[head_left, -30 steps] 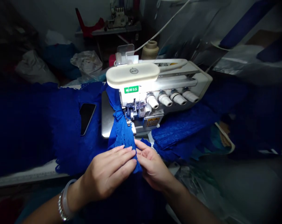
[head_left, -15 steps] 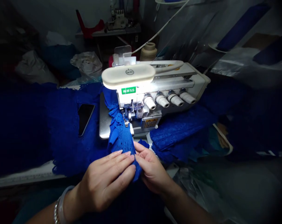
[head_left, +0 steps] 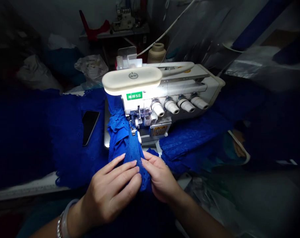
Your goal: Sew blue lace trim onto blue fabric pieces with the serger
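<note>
A strip of blue lace fabric [head_left: 132, 147] runs from under the presser foot [head_left: 133, 132] of a white overlock sewing machine [head_left: 152, 89] down toward me. My left hand [head_left: 115, 188] lies palm down on it, fingers stretched out and slightly apart, fingertips touching the cloth. At the strip's right edge, my right hand [head_left: 161, 177] pinches the fabric between thumb and fingers, just below the machine. More of the lace lies bunched left of the foot. The needle's tip cannot be made out.
A phone [head_left: 90, 127] rests on blue fabric [head_left: 65, 132] left of the machine. Folded blue lace [head_left: 189, 138] lies to the right. Behind stand a thread cone [head_left: 157, 53], white bags [head_left: 92, 67] and another sewing machine [head_left: 125, 19]. Thread tension knobs [head_left: 172, 106] project forward.
The lace left of the presser foot has shifted and spread leftward. The fingers of my left hand are spread a little wider, and my right hand still pinches the edge. The view has shifted slightly.
</note>
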The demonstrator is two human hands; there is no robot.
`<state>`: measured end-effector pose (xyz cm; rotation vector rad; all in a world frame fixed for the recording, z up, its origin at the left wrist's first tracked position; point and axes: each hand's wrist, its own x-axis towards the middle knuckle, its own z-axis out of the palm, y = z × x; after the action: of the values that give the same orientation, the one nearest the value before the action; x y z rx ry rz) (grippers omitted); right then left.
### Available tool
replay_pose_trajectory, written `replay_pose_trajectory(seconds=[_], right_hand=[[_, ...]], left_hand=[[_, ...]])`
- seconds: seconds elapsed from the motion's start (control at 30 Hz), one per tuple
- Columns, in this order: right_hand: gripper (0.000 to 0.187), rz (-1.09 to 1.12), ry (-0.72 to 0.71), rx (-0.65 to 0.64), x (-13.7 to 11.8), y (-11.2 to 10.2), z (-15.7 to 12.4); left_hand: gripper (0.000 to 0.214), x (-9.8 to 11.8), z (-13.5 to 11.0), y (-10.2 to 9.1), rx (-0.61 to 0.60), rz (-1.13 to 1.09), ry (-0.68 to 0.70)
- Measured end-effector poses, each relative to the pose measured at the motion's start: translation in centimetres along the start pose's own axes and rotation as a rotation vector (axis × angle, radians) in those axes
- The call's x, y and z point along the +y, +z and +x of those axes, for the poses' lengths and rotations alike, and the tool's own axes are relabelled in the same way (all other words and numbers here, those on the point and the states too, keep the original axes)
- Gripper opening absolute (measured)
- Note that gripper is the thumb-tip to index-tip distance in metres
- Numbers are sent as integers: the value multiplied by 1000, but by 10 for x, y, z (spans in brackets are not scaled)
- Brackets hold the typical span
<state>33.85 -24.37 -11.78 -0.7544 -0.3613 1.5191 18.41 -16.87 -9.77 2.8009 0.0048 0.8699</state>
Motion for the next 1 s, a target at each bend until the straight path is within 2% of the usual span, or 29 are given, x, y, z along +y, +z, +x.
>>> replay_pose_trajectory(seconds=[0.17,0.27,0.33,0.4,0.5,0.57,0.67,0.77,0.83,0.9,1.0], right_hand=[[23,34,-28,45,3,6,7],[28,-89,-101,67,6,2,12],[25,-236,-139,108,9,-4,11],[23,-309,-78,134,11,-11,8],[24,-239,111,94,13,-17,3],[27,-166,128,103,11,-17,3],[34,-56,38,175,5,-13,6],[33,-16,58,175,0,-7,1],[33,-114,23,208,1,-5,-7],[31,-291,-96,284,8,-7,-15],[29,-492,-211,345,20,-18,-21]], left_hand=[[26,1,7,1,-1,83,11],[25,-11,5,0,-17,122,-12],[26,-28,1,-3,-51,70,-98],[24,-53,-2,-10,-95,-50,-209],[28,-86,0,-20,-94,-261,-320],[31,-97,4,-24,-75,-335,-348],[26,-93,10,-22,-108,-350,-360],[23,-84,11,-19,-123,-345,-384],[25,-82,9,-18,-120,-349,-407],[26,-80,8,-19,-121,-334,-422],[26,-69,6,-20,-90,-209,-330]])
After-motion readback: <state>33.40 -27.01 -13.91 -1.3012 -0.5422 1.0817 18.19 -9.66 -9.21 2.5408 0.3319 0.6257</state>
